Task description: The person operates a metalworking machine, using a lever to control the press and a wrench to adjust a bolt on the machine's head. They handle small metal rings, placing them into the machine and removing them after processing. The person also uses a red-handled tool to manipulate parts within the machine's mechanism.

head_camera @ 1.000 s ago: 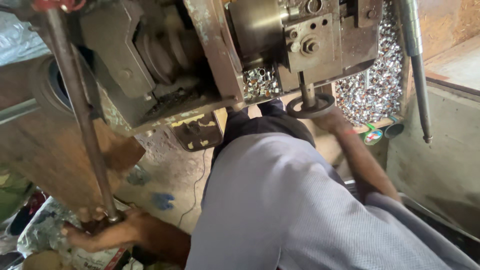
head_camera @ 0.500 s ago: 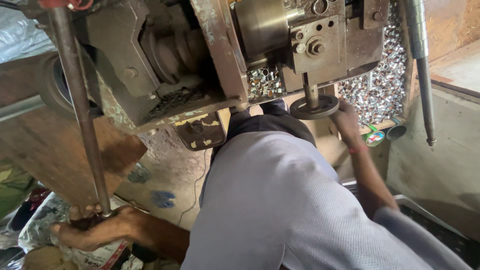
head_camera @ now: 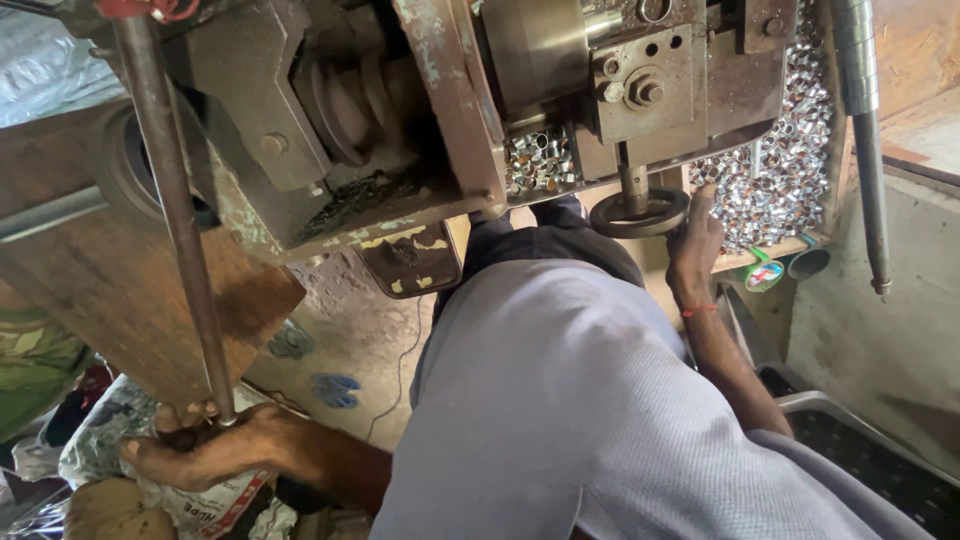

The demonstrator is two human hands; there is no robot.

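Note:
My left hand (head_camera: 205,448) is closed around the lower end of a long steel lever rod (head_camera: 170,210) that runs down from the top left of a worn metal machine (head_camera: 400,120). My right hand (head_camera: 694,245) rests with its fingers on the rim of a small black handwheel (head_camera: 638,213) under the machine's right side. Above the wheel sits a grey block with bolts (head_camera: 640,85). My grey shirt (head_camera: 560,420) fills the lower middle of the view.
A pile of several small shiny metal rings (head_camera: 785,170) lies behind the handwheel. A second steel rod (head_camera: 868,150) hangs at the right. A wooden board (head_camera: 110,300) is at the left, sacks (head_camera: 110,440) at the lower left, a dark tray (head_camera: 880,470) at the lower right.
My left hand has slid up onto the rod's lower end and closed on it. My right hand has moved up beside the handwheel. The view has tilted slightly.

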